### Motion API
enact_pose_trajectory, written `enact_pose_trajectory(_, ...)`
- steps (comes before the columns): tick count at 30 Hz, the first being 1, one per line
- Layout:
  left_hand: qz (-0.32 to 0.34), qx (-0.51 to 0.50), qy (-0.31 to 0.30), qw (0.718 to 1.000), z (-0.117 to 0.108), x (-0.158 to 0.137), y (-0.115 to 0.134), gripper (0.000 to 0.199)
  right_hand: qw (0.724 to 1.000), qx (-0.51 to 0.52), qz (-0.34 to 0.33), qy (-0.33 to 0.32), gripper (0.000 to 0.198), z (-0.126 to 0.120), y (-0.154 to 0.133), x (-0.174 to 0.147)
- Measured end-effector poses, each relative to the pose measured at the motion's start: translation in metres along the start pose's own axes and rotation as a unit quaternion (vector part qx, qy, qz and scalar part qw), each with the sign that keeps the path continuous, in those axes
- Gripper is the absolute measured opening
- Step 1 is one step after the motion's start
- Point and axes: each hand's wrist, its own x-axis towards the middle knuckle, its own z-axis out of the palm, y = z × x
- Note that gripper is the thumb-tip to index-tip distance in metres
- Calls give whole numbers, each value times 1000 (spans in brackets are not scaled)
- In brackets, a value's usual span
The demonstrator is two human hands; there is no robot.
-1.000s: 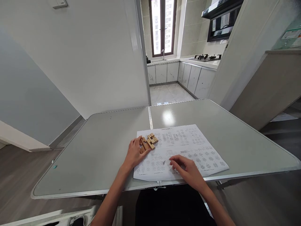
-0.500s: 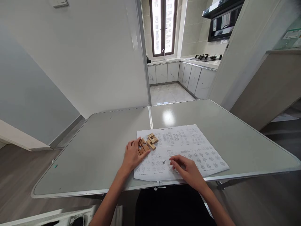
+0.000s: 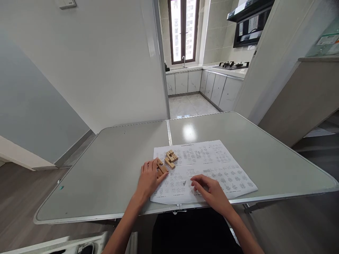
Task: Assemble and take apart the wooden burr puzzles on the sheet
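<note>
My left hand (image 3: 148,179) is closed around notched wooden puzzle pieces (image 3: 161,168) at the left edge of a printed paper sheet (image 3: 182,195). Its fingers cover part of them, so how many lie under the hand is unclear. Just beyond its fingertips, a small cluster of lighter wooden puzzle pieces (image 3: 171,158) lies on the paper, apart from the hand. On the near part of the sheet rests my right hand (image 3: 209,188), its fingers loosely curled with a gap beside the thumb. Nothing shows in it.
A grey-green folding table (image 3: 113,169) with a metal rim carries the sheet, and a seam (image 3: 169,132) crosses its middle. Small line diagrams cover the paper. A small teal bit (image 3: 61,187) lies near the table's left edge. Behind stand a white wall (image 3: 119,70) and a kitchen doorway.
My left hand's fingers have drawn slightly toward me and now cover more of the puzzle pieces, which have shifted a little. The right hand and the lighter cluster stay in place.
</note>
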Motion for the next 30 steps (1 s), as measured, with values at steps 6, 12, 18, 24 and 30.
enact_pose_trajectory(6,17,5,-9,1000,-8,-12,17,73,1000,-13,-4,0,34,0,1,1)
enact_pose_trajectory(12,46,-6,-15,999,-7,-20,42,75,1000,-9,-3,3,35,0,3,0)
enact_pose_trajectory(18,53,-24,-15,998,-1,-12,59,76,1000,-4,-9,0,36,0,0,0)
enact_pose_trajectory(24,57,-47,-13,997,4,-7,68,77,1000,-3,-9,-4,39,-1,0,1)
enact_pose_trajectory(30,88,-91,-32,991,2,-17,77,82,1000,0,-19,7,36,1,5,1)
